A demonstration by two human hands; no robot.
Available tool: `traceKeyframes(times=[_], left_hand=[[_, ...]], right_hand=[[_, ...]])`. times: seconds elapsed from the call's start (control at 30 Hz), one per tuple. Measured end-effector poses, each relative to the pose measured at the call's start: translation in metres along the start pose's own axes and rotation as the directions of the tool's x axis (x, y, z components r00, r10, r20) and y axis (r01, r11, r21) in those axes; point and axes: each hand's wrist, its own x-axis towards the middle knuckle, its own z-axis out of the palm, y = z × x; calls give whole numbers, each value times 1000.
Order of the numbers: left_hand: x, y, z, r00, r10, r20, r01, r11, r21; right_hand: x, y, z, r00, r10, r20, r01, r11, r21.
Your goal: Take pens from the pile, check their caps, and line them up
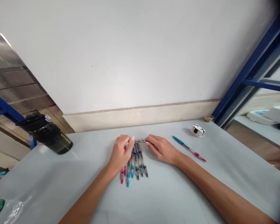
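A row of clear-barrelled pens (pixel 137 161) lies side by side on the table: a red one (pixel 123 174), two blue ones and several black ones. Across their far ends runs a slim dark pen (pixel 140 141), lying crosswise between my hands. My left hand (pixel 121 152) pinches its left end, with the fingers curled above the red and blue pens. The fingertips of my right hand (pixel 162 148) close on the right end. What lies under my left fingers is hidden.
Right of my hands lies a pen with a teal end and a red end (pixel 189 148). Behind it are a small white device (pixel 198 130) and a small container (pixel 209 118). A black bottle (pixel 48 133) stands at the left; clear plastic (pixel 14 211) lies near left. A wall (pixel 140 119) borders the table's far side.
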Motion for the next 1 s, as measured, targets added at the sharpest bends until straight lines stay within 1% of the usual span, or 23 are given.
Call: traceKeyframes(times=[0.07, 0.17, 0.23, 0.43, 0.63, 0.77, 0.93, 1.0], left_hand=[[-2, 0, 0, 999, 42, -3, -42, 999, 2], [-3, 0, 1, 994, 111, 26, -112, 993, 35], [-4, -1, 2, 990, 132, 49, -135, 988, 73], [-4, 0, 3, 988, 146, 41, -151, 976, 156], [-4, 1, 1, 985, 159, 66, -169, 961, 218], [-6, 0, 3, 988, 141, 56, -150, 963, 223], [-7, 2, 3, 1000, 3, 27, -6, 991, 136], [-7, 4, 2, 999, 1, 51, -6, 994, 105]], right_hand=[[-1, 1, -1, 1000, -13, -4, 13, 1000, -2], [-4, 2, -1, 999, -35, -5, 35, 999, -23], [-7, 2, -1, 999, -38, -11, 37, 999, -37], [-10, -1, -4, 998, -41, -38, 39, 998, -57], [-10, -3, -1, 999, -37, -39, 34, 998, -61], [-9, -3, 1, 996, -69, -56, 65, 995, -70], [-8, -6, -1, 983, -150, -104, 141, 986, -87], [-9, -6, -4, 981, -156, -114, 148, 986, -75]])
